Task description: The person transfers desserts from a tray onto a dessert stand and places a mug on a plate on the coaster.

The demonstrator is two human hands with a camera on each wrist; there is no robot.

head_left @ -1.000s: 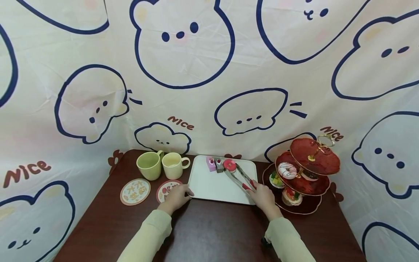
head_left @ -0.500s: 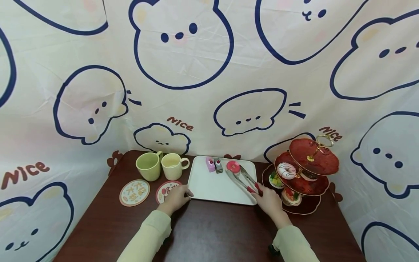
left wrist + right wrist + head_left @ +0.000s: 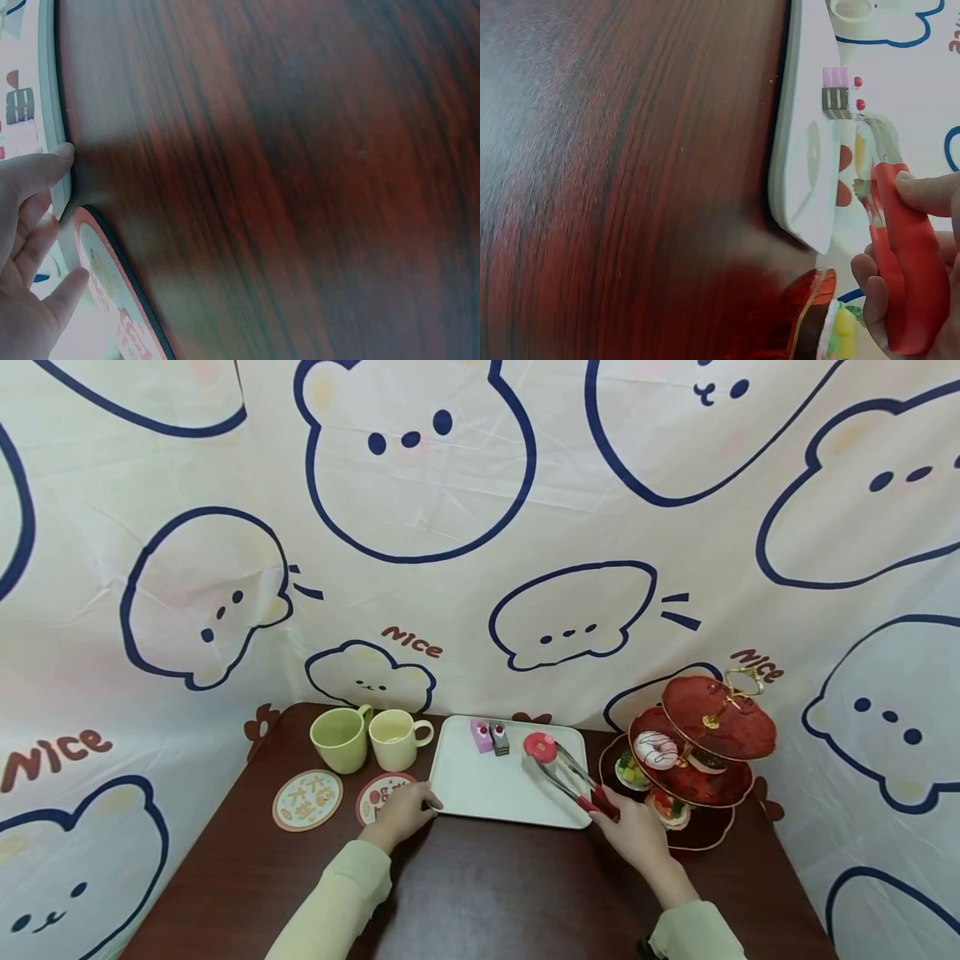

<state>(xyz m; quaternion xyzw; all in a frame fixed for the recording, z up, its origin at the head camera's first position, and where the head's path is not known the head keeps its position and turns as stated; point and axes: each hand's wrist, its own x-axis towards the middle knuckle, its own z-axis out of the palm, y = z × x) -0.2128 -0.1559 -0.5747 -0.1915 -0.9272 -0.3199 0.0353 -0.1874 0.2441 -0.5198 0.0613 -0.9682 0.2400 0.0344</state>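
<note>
My right hand (image 3: 633,831) grips the red handles of metal tongs (image 3: 581,795). Between the tong tips is a pink toy donut (image 3: 539,747), over the right part of a white rectangular tray (image 3: 480,789). In the right wrist view the donut's pale edge (image 3: 864,150) shows between the tips, thumb on the upper red handle (image 3: 913,262). My left hand (image 3: 405,814) holds the tray's near left corner, one fingertip on its rim in the left wrist view. Purple (image 3: 482,737) and grey (image 3: 498,738) toy cake slices stand at the tray's back.
A red three-tier stand (image 3: 716,718) with a white donut (image 3: 657,750) and other toy treats rises right of the tray. Left are a green mug (image 3: 341,741), a cream mug (image 3: 394,740) and two round coasters (image 3: 307,800). A printed cloth hangs behind the table.
The right hand and tongs have moved right and toward the person, carrying the pink donut away from the cake slices. The left hand has stayed at the tray corner.
</note>
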